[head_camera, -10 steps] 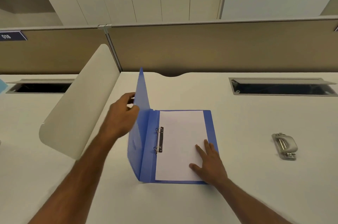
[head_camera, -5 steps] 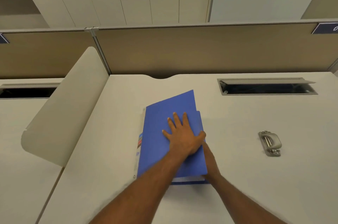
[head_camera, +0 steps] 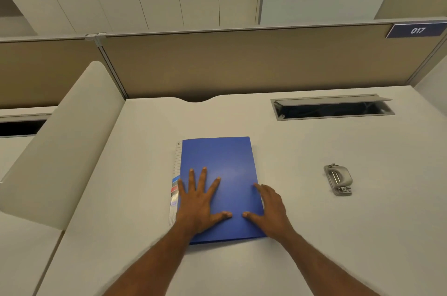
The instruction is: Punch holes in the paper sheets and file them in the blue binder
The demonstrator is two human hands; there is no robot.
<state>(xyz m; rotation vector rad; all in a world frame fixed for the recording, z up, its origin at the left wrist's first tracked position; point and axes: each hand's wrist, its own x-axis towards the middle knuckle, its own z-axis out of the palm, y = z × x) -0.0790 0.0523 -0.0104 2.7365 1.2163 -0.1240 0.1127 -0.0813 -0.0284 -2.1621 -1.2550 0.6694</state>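
Head camera looks down on a closed blue binder (head_camera: pixel 219 174) lying flat on the tabletop (head_camera: pixel 314 235), nearer its front edge than the back. Left hand (head_camera: pixel 198 206) rests flat on the cover, fingers spread and straight. Right hand (head_camera: pixel 269 211) lies flat over the binder's right edge, fingers extended, gripping nothing. Near the right edge sits a metal hole punch (head_camera: pixel 338 180).

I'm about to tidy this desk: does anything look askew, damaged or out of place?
Nothing much. The blue binder lies closed under the left hand and right hand, the hole punch apart to its right. Only the cable hatch lid stands open.
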